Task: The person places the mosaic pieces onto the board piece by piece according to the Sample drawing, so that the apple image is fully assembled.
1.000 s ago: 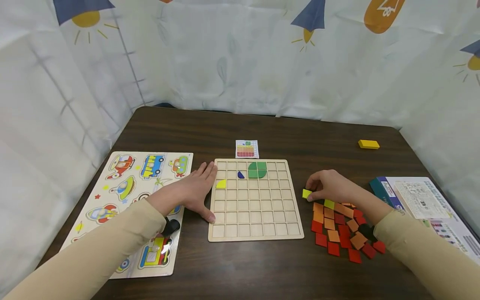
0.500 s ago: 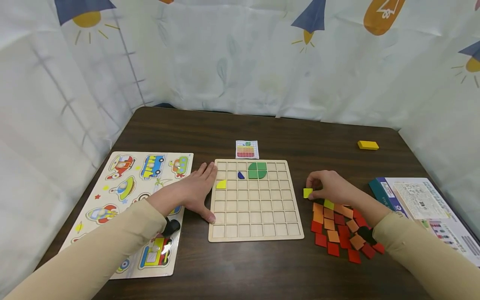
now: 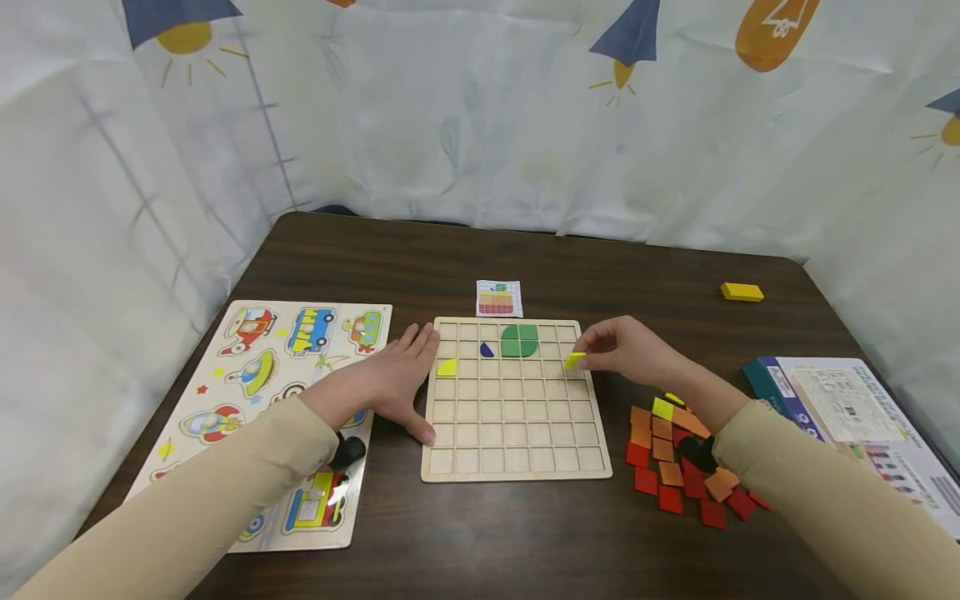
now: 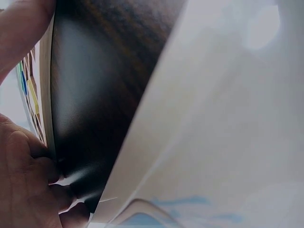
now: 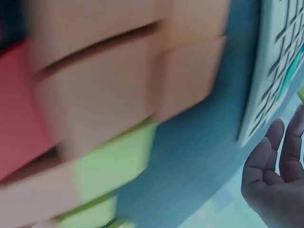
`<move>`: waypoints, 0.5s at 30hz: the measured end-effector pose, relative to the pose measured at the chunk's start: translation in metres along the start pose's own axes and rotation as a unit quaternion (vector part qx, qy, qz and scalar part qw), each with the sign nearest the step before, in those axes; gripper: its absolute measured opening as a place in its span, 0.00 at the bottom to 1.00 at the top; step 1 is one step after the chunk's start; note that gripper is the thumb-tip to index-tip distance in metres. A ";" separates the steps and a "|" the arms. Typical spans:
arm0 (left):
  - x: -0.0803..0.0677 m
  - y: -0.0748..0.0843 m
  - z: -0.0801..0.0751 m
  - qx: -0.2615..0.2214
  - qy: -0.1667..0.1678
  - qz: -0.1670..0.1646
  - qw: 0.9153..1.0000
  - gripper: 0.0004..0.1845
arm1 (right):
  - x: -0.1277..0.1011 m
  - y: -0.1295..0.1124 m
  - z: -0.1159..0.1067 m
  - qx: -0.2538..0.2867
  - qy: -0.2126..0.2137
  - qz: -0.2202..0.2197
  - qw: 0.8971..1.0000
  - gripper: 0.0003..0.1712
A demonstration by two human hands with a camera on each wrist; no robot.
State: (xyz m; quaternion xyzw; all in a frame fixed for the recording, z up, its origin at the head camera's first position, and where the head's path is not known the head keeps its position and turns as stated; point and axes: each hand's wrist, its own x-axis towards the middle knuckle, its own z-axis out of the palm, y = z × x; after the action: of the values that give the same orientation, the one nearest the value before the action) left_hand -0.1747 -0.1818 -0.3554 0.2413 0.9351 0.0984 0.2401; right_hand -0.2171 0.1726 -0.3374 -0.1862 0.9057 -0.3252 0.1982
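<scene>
Yellow square tile (image 3: 575, 360) now over grid board (image 3: 516, 467)

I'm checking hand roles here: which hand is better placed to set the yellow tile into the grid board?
Right: the right hand already pinches the yellow tile over the grid board; the left hand steadies its edge.

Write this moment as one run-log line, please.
right hand: pinches yellow tile over grid board | left hand: flat at board edge
</scene>
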 end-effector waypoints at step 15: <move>0.000 0.000 0.000 0.007 -0.006 -0.010 1.000 0.78 | 0.058 -0.070 0.055 0.019 -0.038 -0.040 0.998 0.05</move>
State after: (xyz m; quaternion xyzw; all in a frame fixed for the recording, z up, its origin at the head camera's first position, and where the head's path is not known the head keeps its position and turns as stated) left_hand -0.1747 -0.1815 -0.3552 0.2345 0.9366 0.0882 0.2448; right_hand -0.2252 0.0668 -0.3434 -0.2304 0.8832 -0.3425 0.2225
